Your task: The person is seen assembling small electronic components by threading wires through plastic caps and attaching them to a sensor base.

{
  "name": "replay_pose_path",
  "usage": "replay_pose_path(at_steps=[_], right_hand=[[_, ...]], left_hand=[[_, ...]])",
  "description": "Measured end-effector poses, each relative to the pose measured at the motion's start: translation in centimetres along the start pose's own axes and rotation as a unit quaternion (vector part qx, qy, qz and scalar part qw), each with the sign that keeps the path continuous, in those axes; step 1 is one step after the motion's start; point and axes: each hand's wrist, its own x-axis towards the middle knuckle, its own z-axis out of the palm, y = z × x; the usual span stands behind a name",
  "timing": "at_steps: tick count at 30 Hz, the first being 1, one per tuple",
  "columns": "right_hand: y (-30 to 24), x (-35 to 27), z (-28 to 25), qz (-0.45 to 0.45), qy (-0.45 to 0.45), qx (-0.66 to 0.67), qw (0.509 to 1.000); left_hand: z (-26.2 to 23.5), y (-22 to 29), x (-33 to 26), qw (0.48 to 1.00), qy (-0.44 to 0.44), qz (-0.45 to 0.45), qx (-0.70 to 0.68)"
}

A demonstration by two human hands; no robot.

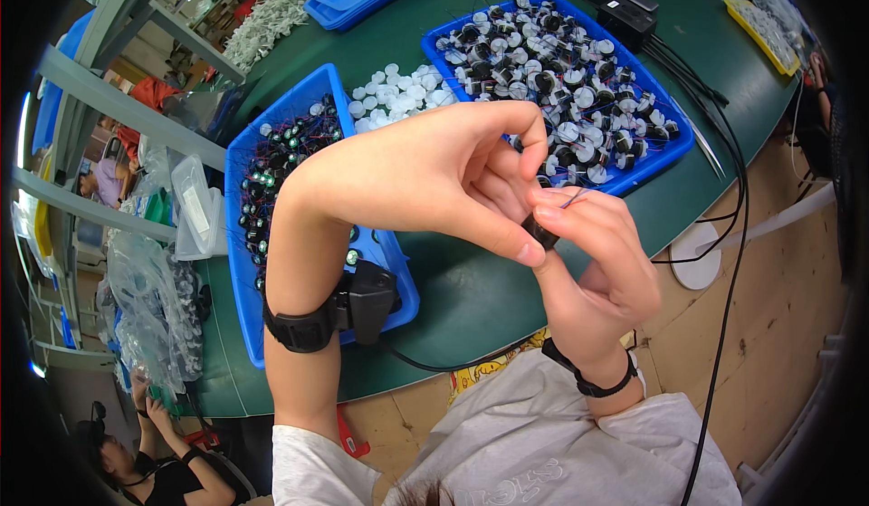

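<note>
Just in front of the right blue tray, both of my hands meet at a small black round part. My left hand pinches it between thumb and fingers, wrist sharply bent. From the other side, my right hand grips the same part with thumb and forefinger. Thin wires stick out near the right fingertips; the fingers cover much of the part. Under my left forearm, a blue tray holds dark round parts with fine wires. Beyond my hands, another blue tray is full of black parts with white discs.
Loose white caps lie between the trays on the green table. A black box with cables stands at the far right. Metal tweezers lie beside the right tray. Grey shelving rises at left; another person sits lower left.
</note>
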Motion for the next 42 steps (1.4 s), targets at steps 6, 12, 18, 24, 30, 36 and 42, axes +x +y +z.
replay_pose_path(at_steps=[6, 12, 18, 24, 30, 36, 42], right_hand=[[0.3, -0.2, 0.0, 0.014, -0.004, -0.011, 1.000], [-0.2, 0.1, -0.8, 0.004, 0.005, -0.020, 1.000], [-1.8, 0.8, -2.4, 0.050, 0.006, 0.050, 0.997], [-1.9, 0.2, -4.2, 0.039, -0.008, 0.190, 0.981], [-1.2, 0.6, -5.0, -0.063, -0.111, 0.172, 0.977], [-2.0, 0.2, -4.9, -0.077, -0.079, 0.170, 0.979], [-3.6, 0.7, -6.5, -0.055, -0.120, 0.123, 0.984]], left_hand=[[-0.2, -0.4, 0.3, 1.000, -0.014, -0.009, 0.009], [0.2, 1.0, -0.4, 0.999, -0.024, -0.023, -0.042], [3.3, 3.5, -2.6, 0.997, 0.061, 0.018, 0.052], [8.5, 3.5, -3.3, 0.917, 0.224, 0.191, 0.268], [10.5, 2.0, -4.1, 0.858, 0.287, 0.252, 0.344], [11.8, 1.5, -4.3, 0.840, 0.319, 0.281, 0.337], [12.6, 1.9, -3.9, 0.812, 0.331, 0.273, 0.396]])
